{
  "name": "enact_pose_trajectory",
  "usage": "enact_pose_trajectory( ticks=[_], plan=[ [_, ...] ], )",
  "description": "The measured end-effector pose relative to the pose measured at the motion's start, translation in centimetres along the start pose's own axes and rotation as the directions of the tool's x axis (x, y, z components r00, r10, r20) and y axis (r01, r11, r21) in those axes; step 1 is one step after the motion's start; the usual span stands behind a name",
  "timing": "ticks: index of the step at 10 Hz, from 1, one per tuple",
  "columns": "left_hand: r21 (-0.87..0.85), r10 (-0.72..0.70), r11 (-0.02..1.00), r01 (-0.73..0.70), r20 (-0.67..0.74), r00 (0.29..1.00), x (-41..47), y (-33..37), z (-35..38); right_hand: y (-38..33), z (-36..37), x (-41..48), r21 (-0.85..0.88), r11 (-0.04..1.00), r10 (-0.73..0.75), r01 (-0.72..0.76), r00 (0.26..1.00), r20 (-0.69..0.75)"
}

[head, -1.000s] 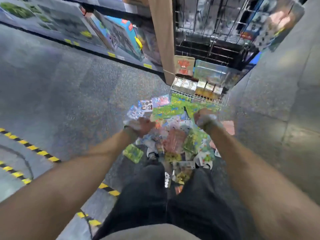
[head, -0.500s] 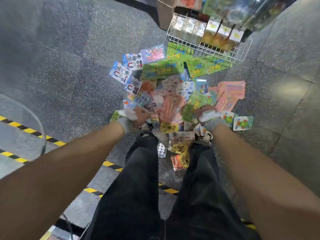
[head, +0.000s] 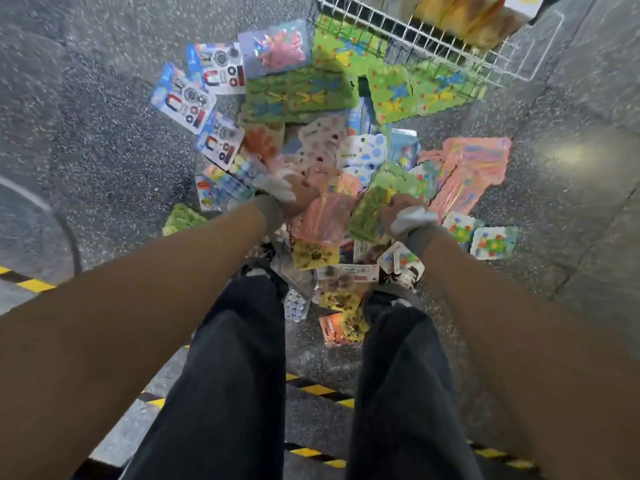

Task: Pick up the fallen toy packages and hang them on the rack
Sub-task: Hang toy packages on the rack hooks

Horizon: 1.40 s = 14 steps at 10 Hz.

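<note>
Toy packages (head: 329,161) everywhere, a whole heap of blister cards spilled across the speckled floor (head: 104,133), and as far as I can see not one is hung yet. So this is the very start of the job. The right hand (head: 403,214) is down in the heap, fingers curled onto the edge of a green package (head: 370,216), which looks to me like the first pick. The left hand (head: 291,195) hovers over a pink package (head: 329,220) just beside it, but it's too blurred for me to say whether it's spread or gripping.

Further out, horseshoe-magnet sets (head: 183,98) lie fanned at the far left of the pile. Green butterfly cards (head: 298,95) run back toward the white wire basket (head: 433,39) at the top. That basket is all I can see of the rack, and the hooks are out of view. A few packages sit between the person's feet, near the yellow-and-black tape (head: 311,386). There must be dozens left to lift and hang.
</note>
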<state>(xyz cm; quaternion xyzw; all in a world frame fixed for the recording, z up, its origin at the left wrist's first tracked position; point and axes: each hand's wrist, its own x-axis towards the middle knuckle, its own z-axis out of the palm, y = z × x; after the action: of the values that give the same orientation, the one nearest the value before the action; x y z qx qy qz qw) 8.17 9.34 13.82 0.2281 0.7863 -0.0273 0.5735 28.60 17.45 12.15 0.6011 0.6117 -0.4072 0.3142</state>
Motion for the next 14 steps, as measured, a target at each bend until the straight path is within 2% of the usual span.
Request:
enact_pose_trajectory(
  ticks=[1, 2, 3, 4, 5, 6, 7, 8, 9, 10, 11, 12, 13, 14],
  plan=[
    [0.055, 0.080, 0.995, -0.078, -0.022, 0.997, 5.0, 0.7, 0.7, -0.7, 0.3, 4.2, -0.053, 0.997, -0.048, 0.047, 0.999, -0.018],
    [0.034, 0.117, 0.993, -0.115, -0.058, 0.991, 9.8, 1.8, 1.9, -1.6, 0.6, 8.8, -0.107, 0.987, -0.123, 0.119, 0.992, -0.028],
    [0.064, 0.141, 0.989, -0.136, -0.082, 0.987, 12.5, 2.6, 2.9, -2.3, 0.5, 11.8, -0.200, 0.967, -0.160, 0.159, 0.987, 0.011],
    [0.043, 0.178, 0.984, -0.174, -0.104, 0.979, 15.0, 3.3, 3.5, -2.9, 0.0, 14.1, -0.258, 0.948, -0.194, 0.185, 0.981, -0.012],
    [0.100, 0.178, 0.981, -0.168, -0.102, 0.979, 16.9, 3.5, 4.1, -2.4, 0.4, 16.0, -0.295, 0.918, -0.298, 0.265, 0.952, -0.072],
    [0.225, 0.205, 0.957, -0.185, -0.069, 0.976, 18.8, 4.4, 4.7, -2.7, 0.3, 18.2, -0.274, 0.926, -0.275, 0.259, 0.961, -0.020],
    [0.181, 0.238, 0.959, -0.217, -0.103, 0.966, 20.0, 4.3, 5.7, -2.9, 0.2, 19.6, -0.214, 0.940, -0.261, 0.265, 0.964, 0.048],
    [0.121, 0.236, 0.968, -0.222, -0.115, 0.965, 20.3, 4.3, 5.6, -2.3, 0.7, 19.8, -0.186, 0.930, -0.322, 0.317, 0.947, 0.003],
    [0.122, 0.266, 0.959, -0.256, -0.070, 0.961, 20.3, 3.8, 5.3, -2.1, 0.6, 19.8, -0.259, 0.908, -0.355, 0.331, 0.933, -0.052],
    [0.101, 0.264, 0.961, -0.257, -0.069, 0.962, 20.5, 3.5, 5.3, -2.7, 0.4, 20.0, -0.349, 0.885, -0.320, 0.310, 0.947, 0.029],
    [0.098, 0.232, 0.970, -0.224, -0.070, 0.970, 20.5, 2.9, 4.4, -4.2, -0.4, 19.7, -0.506, 0.802, -0.327, 0.319, 0.942, 0.076],
    [0.085, 0.268, 0.961, -0.264, -0.039, 0.963, 19.6, 2.8, 4.4, -4.7, -0.4, 19.0, -0.517, 0.812, -0.270, 0.271, 0.960, 0.079],
    [0.134, 0.304, 0.946, -0.295, -0.057, 0.951, 18.8, 2.8, 4.8, -4.5, -0.5, 18.5, -0.430, 0.868, -0.248, 0.248, 0.967, 0.057],
    [0.170, 0.375, 0.917, -0.361, -0.063, 0.925, 17.8, 2.8, 4.9, -3.9, -0.8, 17.1, -0.272, 0.925, -0.258, 0.265, 0.964, 0.063]
  ],
)
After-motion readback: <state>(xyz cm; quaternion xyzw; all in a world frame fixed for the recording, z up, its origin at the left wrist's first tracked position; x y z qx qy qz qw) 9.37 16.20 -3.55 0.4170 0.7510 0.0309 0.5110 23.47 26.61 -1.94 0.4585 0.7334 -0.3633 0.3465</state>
